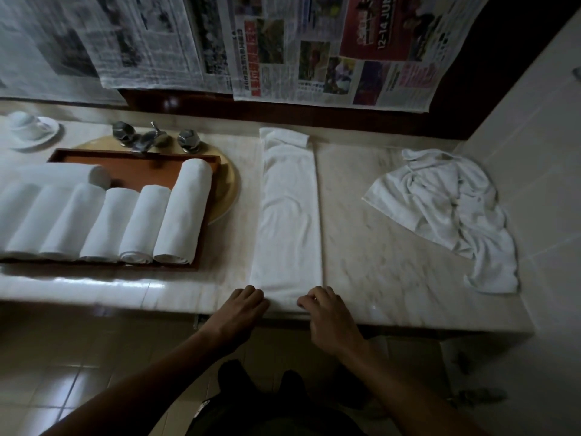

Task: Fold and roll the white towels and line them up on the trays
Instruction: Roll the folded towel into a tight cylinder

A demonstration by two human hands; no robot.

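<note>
Towel [287,215], folded into a long strip, runs from the worktop's [377,253] back to its front edge, evidently laid ready for rolling. Left hand [242,309] and right hand [327,313] each grasp a near corner with curled fingers. Finished rolls [179,215] line the tray [135,171] at the left.

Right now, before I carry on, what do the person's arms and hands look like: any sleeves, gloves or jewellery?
Left forearm and right forearm are bare to the frame's edge, no sleeves in view. The left hand and right hand wear no gloves. No watch or band shows at either wrist. The light is too dim to tell about rings.
</note>
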